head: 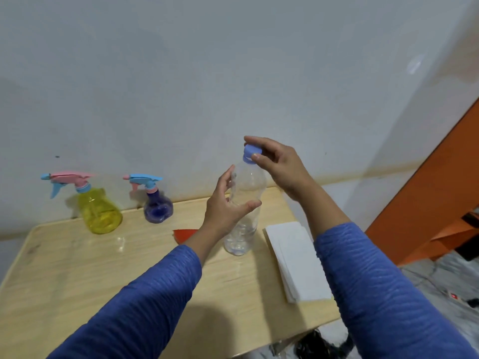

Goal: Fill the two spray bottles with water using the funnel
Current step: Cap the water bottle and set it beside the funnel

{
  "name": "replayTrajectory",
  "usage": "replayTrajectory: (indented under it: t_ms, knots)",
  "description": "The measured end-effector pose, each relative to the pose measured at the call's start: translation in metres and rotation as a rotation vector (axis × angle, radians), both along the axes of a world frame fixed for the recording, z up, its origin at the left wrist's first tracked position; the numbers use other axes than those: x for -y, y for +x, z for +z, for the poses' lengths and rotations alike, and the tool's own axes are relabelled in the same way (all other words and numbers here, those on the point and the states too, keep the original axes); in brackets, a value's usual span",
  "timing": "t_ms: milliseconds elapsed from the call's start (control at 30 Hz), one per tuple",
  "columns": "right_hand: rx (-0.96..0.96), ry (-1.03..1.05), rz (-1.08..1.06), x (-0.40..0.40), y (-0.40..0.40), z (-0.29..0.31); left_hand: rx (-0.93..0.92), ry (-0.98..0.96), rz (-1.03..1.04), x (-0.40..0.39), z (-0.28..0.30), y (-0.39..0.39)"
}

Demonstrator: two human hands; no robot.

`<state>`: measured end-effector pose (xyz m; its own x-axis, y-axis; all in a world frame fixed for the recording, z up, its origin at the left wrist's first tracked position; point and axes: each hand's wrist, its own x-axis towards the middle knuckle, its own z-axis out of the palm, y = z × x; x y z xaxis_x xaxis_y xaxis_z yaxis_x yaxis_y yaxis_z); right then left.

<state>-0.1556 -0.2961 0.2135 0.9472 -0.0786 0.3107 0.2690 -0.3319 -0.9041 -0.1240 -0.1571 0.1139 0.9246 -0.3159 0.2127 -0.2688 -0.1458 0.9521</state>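
Red funnel [184, 234] mostly behind forearm

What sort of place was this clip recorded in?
Probably a room in a home, not a lab: a small wooden table pushed against a plain scuffed wall, an orange door at right, marble-patterned floor.

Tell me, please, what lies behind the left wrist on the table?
A red-orange piece, perhaps the funnel, shows beside the left hand, which holds the clear water bottle. The wrist covers most of it, so its shape stays unclear.
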Motion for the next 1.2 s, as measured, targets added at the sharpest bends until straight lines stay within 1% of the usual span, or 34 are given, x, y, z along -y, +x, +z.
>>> replayTrajectory:
  t_ms: [33, 100, 233, 300, 400, 467, 567, 633, 733, 800, 867, 1000, 1033, 1067, 1133, 1200]
  knots:
    - [-0.022, -0.063, 0.014, 0.003, 0.0, 0.004, 0.006, 0.006, -0.002, -0.001, 0.0, 0.0]
    - [-0.021, -0.098, 0.0, 0.005, 0.0, 0.007, 0.011, 0.006, -0.004, 0.0, 0.0, -0.001]
    - [0.04, -0.014, -0.131, -0.006, 0.001, -0.001, 0.014, 0.014, -0.005, 0.003, 0.0, -0.003]
    - [0.032, -0.008, -0.18, -0.011, 0.001, -0.004, 0.006, 0.014, -0.002, 0.002, -0.001, -0.002]
    - [-0.017, -0.035, -0.097, -0.008, 0.001, -0.002, -0.012, 0.013, -0.004, 0.0, 0.0, -0.001]
    - [-0.04, -0.043, -0.083, -0.005, 0.002, -0.002, -0.018, 0.01, -0.006, 0.0, 0.001, -0.001]
    - [-0.05, 0.055, -0.108, -0.004, 0.002, -0.001, -0.035, -0.002, -0.01, 0.001, 0.002, -0.004]
    - [-0.071, 0.079, -0.013, 0.001, 0.003, 0.001, -0.049, -0.008, -0.017, -0.001, 0.002, -0.004]
    - [-0.148, 0.0, 0.228, 0.014, 0.003, 0.01, -0.06, 0.001, -0.058, -0.006, 0.002, -0.004]
    - [-0.181, -0.052, 0.315, 0.022, 0.005, 0.015, -0.062, 0.001, -0.072, -0.006, 0.003, -0.006]
    - [-0.177, -0.033, 0.278, 0.022, 0.005, 0.015, -0.064, -0.002, -0.064, -0.004, 0.003, -0.007]
    - [-0.092, 0.019, 0.002, 0.004, 0.003, -0.003, -0.056, 0.02, -0.049, 0.0, 0.002, -0.007]
    - [-0.087, 0.032, -0.014, 0.002, 0.002, -0.004, -0.056, 0.023, -0.053, 0.0, 0.001, -0.007]
    - [-0.095, 0.07, 0.021, 0.001, 0.001, -0.005, -0.059, 0.021, -0.055, 0.0, 0.001, -0.007]
    - [-0.144, 0.127, 0.176, 0.005, -0.002, -0.002, -0.066, 0.008, -0.039, -0.002, 0.002, -0.008]
    - [-0.144, 0.118, 0.223, 0.01, -0.003, -0.002, -0.073, -0.004, -0.023, -0.003, 0.002, -0.007]
